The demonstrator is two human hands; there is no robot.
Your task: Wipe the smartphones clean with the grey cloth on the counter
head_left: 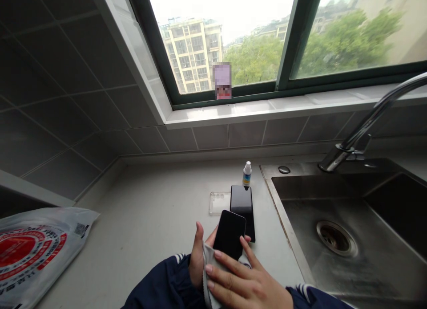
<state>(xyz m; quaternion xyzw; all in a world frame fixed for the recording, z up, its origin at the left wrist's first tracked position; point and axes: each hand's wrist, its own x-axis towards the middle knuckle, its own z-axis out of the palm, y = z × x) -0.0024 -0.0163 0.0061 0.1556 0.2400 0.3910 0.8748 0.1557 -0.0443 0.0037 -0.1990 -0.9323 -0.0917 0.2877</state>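
Note:
A black phone point(230, 232) rests in my left hand point(197, 255), whose thumb sticks up at the phone's left. Between hand and phone lies a grey cloth point(209, 255), folded up over the phone's lower part. My right hand point(242, 280) presses the cloth down there with its fingers. Just behind, a second dark phone or case point(242, 200) lies on the white counter point(150, 211), with a clear phone case point(217, 203) at its left. A small white bottle point(247, 174) with a blue and yellow label stands upright behind them.
To the right is a steel sink point(287, 229) with a drain and a chrome faucet point(363, 126). A white plastic bag point(40, 251) with red print lies at the left edge. Behind the counter are a tiled wall and a window with a white sill point(247, 109).

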